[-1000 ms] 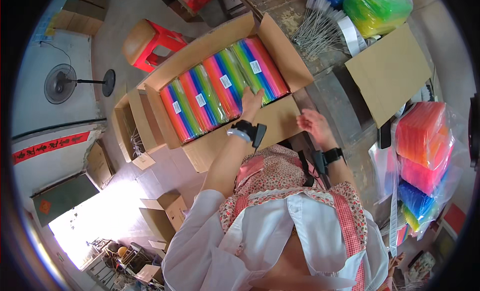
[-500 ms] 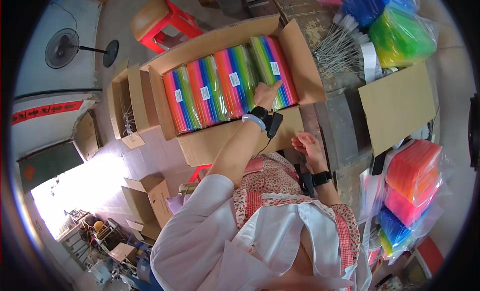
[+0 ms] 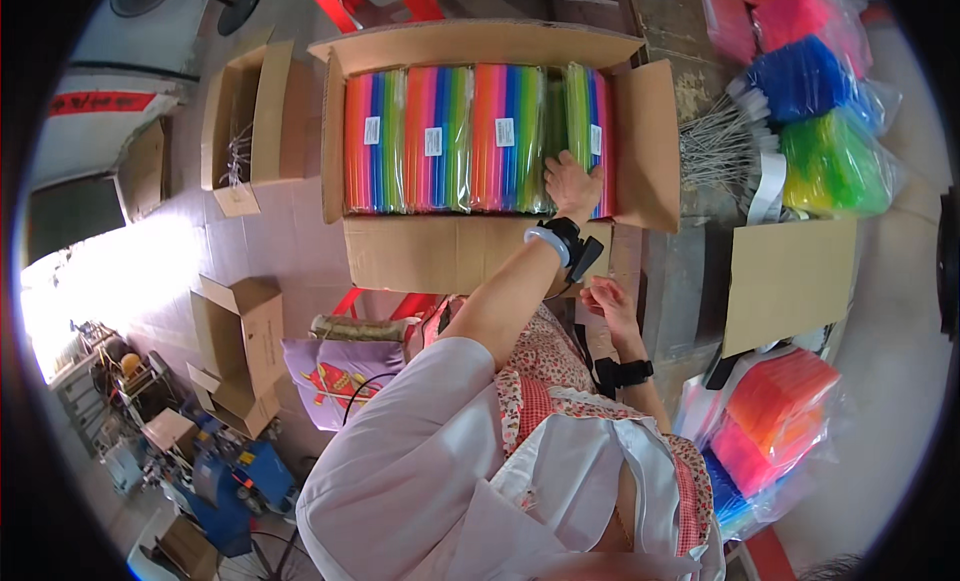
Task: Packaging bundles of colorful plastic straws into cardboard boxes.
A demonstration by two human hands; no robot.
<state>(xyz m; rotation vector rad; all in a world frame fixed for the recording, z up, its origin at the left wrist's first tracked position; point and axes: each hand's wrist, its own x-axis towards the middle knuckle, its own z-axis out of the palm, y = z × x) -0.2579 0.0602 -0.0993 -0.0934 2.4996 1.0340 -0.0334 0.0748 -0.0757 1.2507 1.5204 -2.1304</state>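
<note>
Carton (image 3: 490, 253), open, is seen at centre, packed w/ wrapped rainbow-striped bundles (image 3: 440, 139) standing side by side. Left hand (image 3: 572, 186) is laid flat, fingers spread, on the green bundle (image 3: 578, 111) near the carton's right end; nothing is gripped. Right hand (image 3: 608, 303) is held below, just outside the carton's front flap, loosely curled, apart from the bundles. Wire hangers (image 3: 722, 146) are seen further right.

Your left hand (image 3: 572, 184) pressed glossy, clear-plastic-wrapped packs of coloured strips (image 3: 470, 136) in a matt brown cardboard box (image 3: 645, 131), beside dull grey metal wires (image 3: 715, 146).
</note>
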